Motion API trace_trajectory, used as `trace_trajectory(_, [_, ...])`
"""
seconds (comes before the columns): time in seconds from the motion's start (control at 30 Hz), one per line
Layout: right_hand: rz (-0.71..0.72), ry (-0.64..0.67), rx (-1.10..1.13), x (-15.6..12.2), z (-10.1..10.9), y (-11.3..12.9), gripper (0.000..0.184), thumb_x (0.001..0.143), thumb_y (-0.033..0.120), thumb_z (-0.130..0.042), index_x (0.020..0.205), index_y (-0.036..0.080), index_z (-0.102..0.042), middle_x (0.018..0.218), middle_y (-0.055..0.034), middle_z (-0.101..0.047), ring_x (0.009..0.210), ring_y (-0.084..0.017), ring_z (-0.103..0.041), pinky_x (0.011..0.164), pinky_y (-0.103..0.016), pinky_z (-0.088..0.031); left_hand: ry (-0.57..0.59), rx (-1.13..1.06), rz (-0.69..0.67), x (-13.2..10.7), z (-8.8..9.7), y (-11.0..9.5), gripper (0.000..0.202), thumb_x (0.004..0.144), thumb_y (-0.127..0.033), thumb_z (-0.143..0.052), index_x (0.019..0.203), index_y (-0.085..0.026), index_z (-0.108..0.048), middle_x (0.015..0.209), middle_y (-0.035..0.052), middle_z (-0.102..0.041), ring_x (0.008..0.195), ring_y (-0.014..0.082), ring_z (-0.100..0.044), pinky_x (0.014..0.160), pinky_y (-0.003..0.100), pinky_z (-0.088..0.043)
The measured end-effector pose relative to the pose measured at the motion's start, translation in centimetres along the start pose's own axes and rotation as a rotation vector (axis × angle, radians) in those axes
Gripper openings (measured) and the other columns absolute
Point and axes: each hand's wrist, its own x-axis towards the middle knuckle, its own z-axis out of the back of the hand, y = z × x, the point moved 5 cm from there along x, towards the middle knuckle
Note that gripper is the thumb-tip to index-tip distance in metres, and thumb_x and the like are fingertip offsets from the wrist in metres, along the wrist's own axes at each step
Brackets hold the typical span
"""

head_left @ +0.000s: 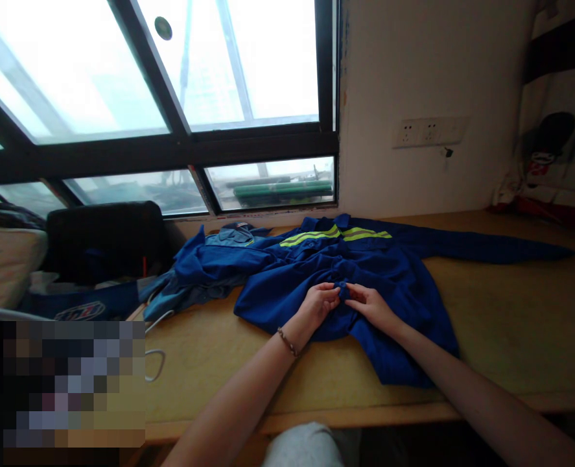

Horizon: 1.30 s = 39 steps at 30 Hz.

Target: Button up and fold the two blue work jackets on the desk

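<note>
Beneath a dark-framed window [183, 146], working over the blue jacket [280, 288] spread across the yellowish desk [525, 324], one sleeve [481, 245] to the right and the other over lighter blue clothing [226, 239], and pinching a small bit of that jacket between nearly closed fingertips of the left hand [316, 305] and right hand [372, 308].

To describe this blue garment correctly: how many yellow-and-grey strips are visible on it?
2. On the blue garment, as pictured, one strip lies left, the other strip beside it to the right. Folds may hide more.
</note>
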Motion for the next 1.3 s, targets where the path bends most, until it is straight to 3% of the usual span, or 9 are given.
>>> trace_trajectory(0.33, [0.032, 0.031, 0.008, -0.3, -0.3, 0.4, 0.044, 0.069, 0.023, -0.059, 0.113, 0.021, -0.053, 0.105, -0.0040, -0.059, 0.099, -0.020, -0.054, 0.090, -0.037, -0.039, 0.145, 0.075, -0.036, -0.2, -0.4, -0.4, 0.020, 0.056, -0.008, -0.068, 0.075, -0.008, -0.061, 0.068, 0.0035, -0.060, 0.057, 0.0075, -0.054, 0.058, 0.019, -0.042])
trace_trajectory(0.53, [0.078, 0.013, -0.131, -0.3, -0.3, 0.5, 0.041, 0.071, 0.025, -0.057, 0.112, 0.023, -0.054, 0.105, -0.0039, -0.056, 0.098, -0.020, -0.053, 0.089, -0.035, -0.040, -0.042, 0.275, -0.158, 0.1, 0.7, -0.5, 0.025, 0.051, -0.019, -0.073, 0.069, -0.012, -0.057, 0.061, -0.0005, -0.057, 0.049, 0.0066, -0.052, 0.051, 0.019, -0.041])
trace_trajectory(0.73, [0.043, -0.029, -0.177, -0.3, -0.1, 0.2, 0.047, 0.070, 0.027, -0.057, 0.116, 0.021, -0.050, 0.085, -0.0022, -0.059, 0.078, -0.016, -0.056, 0.075, -0.031, -0.045, -0.047, 0.530, -0.268, 0.4, 0.1, -1.5, 0.023, 0.056, -0.024, -0.070, 0.067, -0.013, -0.052, 0.055, -0.0018, -0.053, 0.046, 0.0085, -0.052, 0.045, 0.018, -0.038])
trace_trajectory(0.83, [0.032, -0.068, -0.233, -0.1, 1.1, 1.0, 0.049, 0.069, 0.028, -0.058, 0.116, 0.019, -0.049, 0.079, -0.0009, -0.059, 0.072, -0.015, -0.056, 0.070, -0.029, -0.046, -0.108, 0.788, -0.327, -0.6, 0.0, -2.4, 0.020, 0.061, -0.022, -0.065, 0.073, -0.015, -0.050, 0.061, -0.0005, -0.053, 0.049, 0.0098, -0.052, 0.047, 0.021, -0.039])
trace_trajectory(0.9, [0.017, -0.112, -0.326, -0.4, 2.5, 2.0, 0.044, 0.069, 0.031, -0.057, 0.110, 0.019, -0.052, 0.080, -0.0024, -0.060, 0.072, -0.016, -0.057, 0.069, -0.030, -0.046, -0.178, 1.034, -0.460, -2.7, -0.2, -3.2, 0.019, 0.064, -0.024, -0.063, 0.075, -0.016, -0.050, 0.067, 0.0008, -0.054, 0.056, 0.0120, -0.052, 0.054, 0.023, -0.040])
trace_trajectory(1.0, [-0.012, -0.200, -0.549, -2.7, 3.8, 3.9, 0.038, 0.068, 0.038, -0.058, 0.101, 0.019, -0.058, 0.083, -0.0064, -0.062, 0.075, -0.021, -0.057, 0.072, -0.035, -0.044, -0.188, 1.389, -0.635, -7.3, -0.5, -3.1, 0.020, 0.068, -0.031, -0.059, 0.079, -0.018, -0.050, 0.078, 0.0037, -0.055, 0.073, 0.0169, -0.052, 0.067, 0.029, -0.040])
trace_trajectory(1.1, [0.017, -0.273, -0.744, -7.2, 2.3, 4.8, 0.045, 0.067, 0.042, -0.058, 0.107, 0.022, -0.056, 0.096, -0.0099, -0.061, 0.087, -0.026, -0.055, 0.077, -0.039, -0.042, -0.161, 1.606, -0.640, -11.2, 0.1, -1.7, 0.030, 0.069, -0.032, -0.059, 0.093, -0.018, -0.050, 0.096, 0.0077, -0.053, 0.091, 0.0215, -0.049, 0.080, 0.034, -0.038])
trace_trajectory(1.2, [0.054, -0.363, -0.981, -11.8, -0.7, 4.1, 0.059, 0.060, 0.042, -0.062, 0.115, 0.023, -0.051, 0.109, -0.0121, -0.056, 0.102, -0.035, -0.046, 0.084, -0.048, -0.035, -0.183, 1.739, -0.637, -13.0, 0.8, -0.9, 0.032, 0.071, -0.025, -0.056, 0.102, -0.018, -0.049, 0.108, 0.0091, -0.049, 0.102, 0.0231, -0.044, 0.087, 0.037, -0.034])
trace_trajectory(1.3, [0.073, -0.451, -1.184, -14.5, -1.3, 3.4, 0.049, 0.063, 0.031, -0.057, 0.110, 0.021, -0.053, 0.111, -0.0114, -0.056, 0.106, -0.037, -0.043, 0.087, -0.051, -0.030, -0.201, 1.841, -0.603, -13.0, 1.4, -1.1, 0.020, 0.075, -0.009, -0.041, 0.089, -0.017, -0.053, 0.096, 0.0079, -0.054, 0.094, 0.0206, -0.048, 0.083, 0.035, -0.036])
